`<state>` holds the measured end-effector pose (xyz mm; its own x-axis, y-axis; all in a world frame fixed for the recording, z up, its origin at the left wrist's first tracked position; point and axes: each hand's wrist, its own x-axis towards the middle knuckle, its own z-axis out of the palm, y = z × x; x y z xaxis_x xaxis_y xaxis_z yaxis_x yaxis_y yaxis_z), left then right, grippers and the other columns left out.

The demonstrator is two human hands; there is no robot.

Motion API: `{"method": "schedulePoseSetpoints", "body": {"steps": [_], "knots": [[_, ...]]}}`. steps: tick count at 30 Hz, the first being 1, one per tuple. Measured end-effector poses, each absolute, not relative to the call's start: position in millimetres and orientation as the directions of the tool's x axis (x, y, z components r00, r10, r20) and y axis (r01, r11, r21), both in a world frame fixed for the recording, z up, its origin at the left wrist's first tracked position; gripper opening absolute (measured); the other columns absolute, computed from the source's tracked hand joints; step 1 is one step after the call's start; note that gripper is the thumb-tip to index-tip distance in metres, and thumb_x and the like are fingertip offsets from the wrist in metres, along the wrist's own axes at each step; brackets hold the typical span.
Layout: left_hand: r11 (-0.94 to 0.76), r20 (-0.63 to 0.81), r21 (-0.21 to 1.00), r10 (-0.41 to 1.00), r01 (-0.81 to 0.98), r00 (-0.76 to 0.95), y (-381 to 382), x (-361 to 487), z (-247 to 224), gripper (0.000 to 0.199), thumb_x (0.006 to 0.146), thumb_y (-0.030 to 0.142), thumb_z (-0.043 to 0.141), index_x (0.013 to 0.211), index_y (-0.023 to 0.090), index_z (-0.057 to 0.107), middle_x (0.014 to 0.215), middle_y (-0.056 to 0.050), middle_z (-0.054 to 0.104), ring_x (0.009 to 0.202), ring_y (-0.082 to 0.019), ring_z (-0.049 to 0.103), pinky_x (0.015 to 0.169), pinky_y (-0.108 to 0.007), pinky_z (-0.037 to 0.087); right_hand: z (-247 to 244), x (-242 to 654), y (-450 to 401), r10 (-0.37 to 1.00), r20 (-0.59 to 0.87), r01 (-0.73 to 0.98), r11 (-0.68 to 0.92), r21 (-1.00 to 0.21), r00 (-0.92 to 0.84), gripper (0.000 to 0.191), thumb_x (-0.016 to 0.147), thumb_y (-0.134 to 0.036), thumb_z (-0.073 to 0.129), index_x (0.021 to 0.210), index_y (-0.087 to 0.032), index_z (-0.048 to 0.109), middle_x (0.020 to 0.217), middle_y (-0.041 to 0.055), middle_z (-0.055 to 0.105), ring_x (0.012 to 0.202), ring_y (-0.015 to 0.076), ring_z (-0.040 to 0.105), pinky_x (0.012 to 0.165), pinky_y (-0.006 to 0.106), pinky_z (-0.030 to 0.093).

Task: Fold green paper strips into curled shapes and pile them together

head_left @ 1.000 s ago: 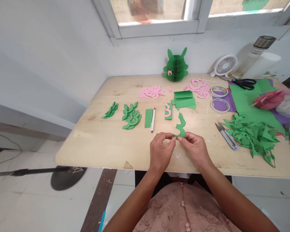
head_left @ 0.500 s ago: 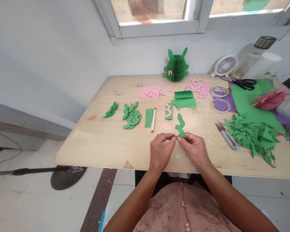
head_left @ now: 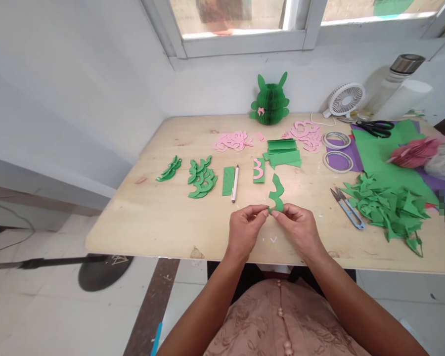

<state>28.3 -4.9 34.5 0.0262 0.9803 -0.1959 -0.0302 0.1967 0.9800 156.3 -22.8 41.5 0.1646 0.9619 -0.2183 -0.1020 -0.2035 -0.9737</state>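
I'm having the left hand [head_left: 244, 228] and right hand [head_left: 300, 226] pinch the wavy green cutout [head_left: 278, 187] by its near end, both clamped on it over the table [head_left: 207, 227], presumably because gripping from two sides is steadying something so flimsy.

Left hand [head_left: 244, 225]: low passage over bare table [head_left: 196, 225] at 9 o'clock; pen [head_left: 235, 185] obstructs 11. Right hand [head_left: 298, 225]: snips [head_left: 349, 214] block 3, green scraps [head_left: 391, 210] beyond.
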Motion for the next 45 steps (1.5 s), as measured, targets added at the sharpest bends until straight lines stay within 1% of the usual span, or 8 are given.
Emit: {"method": "schedulePoseSetpoints", "body": {"steps": [7,16,26,32,37,40,43,45], "knots": [[0.287,-0.283,0.945,0.958,-0.156,0.047,-3.9,27.1,39.4,0.017,0.061,0.027,0.074,0.074,0.016,0.073,0.075,-0.005,0.072,0.070,-0.015,0.063,0.072,-0.029,0.048,40.0,157.3,-22.1,0.956,-0.252,-0.185,-0.224,-0.957,0.147,0.018,0.064,-0.035,0.073,0.070,-0.019,0.069,0.067,-0.0006,0.067,0.061,0.0115,0.054,0.060,0.025,0.041],[0.261,-0.259,0.953,0.965,-0.155,0.033,-2.9,27.6,41.8,0.014,0.064,0.027,0.070,0.071,0.015,0.071,0.067,-0.003,0.070,0.065,-0.014,0.061,0.070,-0.028,0.048,40.8,158.4,-21.8,0.955,-0.261,-0.218,-0.227,-0.949,0.141,0.021,0.062,-0.037,0.074,0.069,-0.019,0.069,0.069,0.0002,0.068,0.061,0.0122,0.055,0.062,0.026,0.042],[0.161,-0.161,0.987,0.987,0.015,-0.025,-2.8,23.2,31.5,0.014,0.070,0.028,0.062,0.075,0.016,0.068,0.069,-0.003,0.068,0.067,-0.015,0.062,0.069,-0.027,0.048,39.0,160.8,-20.6,0.947,-0.277,-0.194,-0.244,-0.950,0.162,0.026,0.060,-0.040,0.074,0.070,-0.017,0.067,0.064,-0.0003,0.064,0.056,0.0113,0.051,0.056,0.025,0.040],[0.014,-0.051,0.963,0.990,0.270,0.128,-10.7,8.3,27.6,0.017,0.073,0.017,0.052,0.079,0.018,0.068,0.076,-0.004,0.070,0.074,-0.017,0.064,0.073,-0.029,0.048,36.4,161.4,-20.0,0.947,-0.269,-0.175,-0.238,-0.955,0.178,0.027,0.059,-0.041,0.074,0.067,-0.017,0.065,0.059,-0.0021,0.061,0.053,0.0102,0.048,0.053,0.024,0.036],[-0.080,-0.025,0.916,0.967,0.393,0.254,-16.4,3.5,30.3,0.017,0.079,0.025,0.051,0.077,0.021,0.068,0.063,-0.001,0.065,0.061,-0.016,0.058,0.058,-0.025,0.045,39.0,161.0,-22.1,0.950,-0.266,-0.195,-0.232,-0.953,0.167,0.025,0.061,-0.039,0.074,0.066,-0.017,0.064,0.060,-0.0019,0.061,0.055,0.0104,0.048,0.054,0.023,0.036],[-0.035,-0.032,0.939,0.982,0.342,0.189,-13.3,4.4,33.0,0.016,0.076,0.031,0.058,0.070,0.021,0.068,0.066,-0.002,0.067,0.063,-0.016,0.059,0.059,-0.026,0.045,41.5,160.3,-24.9,0.950,-0.268,-0.195,-0.236,-0.952,0.160,0.025,0.062,-0.040,0.074,0.066,-0.017,0.064,0.061,-0.0011,0.062,0.055,0.0111,0.050,0.054,0.024,0.038],[0.102,-0.114,0.986,0.990,0.128,0.085,-4.6,8.7,40.5,0.024,0.071,0.035,0.065,0.086,0.018,0.070,0.086,-0.007,0.071,0.077,-0.019,0.063,0.070,-0.029,0.049,41.3,159.6,-28.5,0.952,-0.278,-0.168,-0.255,-0.952,0.126,0.026,0.063,-0.042,0.073,0.068,-0.018,0.066,0.062,-0.0008,0.064,0.055,0.0122,0.053,0.053,0.024,0.039],[0.179,-0.176,0.984,0.976,-0.013,0.125,1.7,13.3,48.2,0.032,0.068,0.036,0.068,0.093,0.016,0.070,0.091,-0.009,0.071,0.083,-0.021,0.064,0.074,-0.031,0.048,39.6,159.5,-30.7,0.959,-0.266,-0.129,-0.254,-0.959,0.094,0.027,0.065,-0.043,0.071,0.071,-0.018,0.067,0.064,-0.0001,0.065,0.056,0.0134,0.054,0.053,0.025,0.040]]}}
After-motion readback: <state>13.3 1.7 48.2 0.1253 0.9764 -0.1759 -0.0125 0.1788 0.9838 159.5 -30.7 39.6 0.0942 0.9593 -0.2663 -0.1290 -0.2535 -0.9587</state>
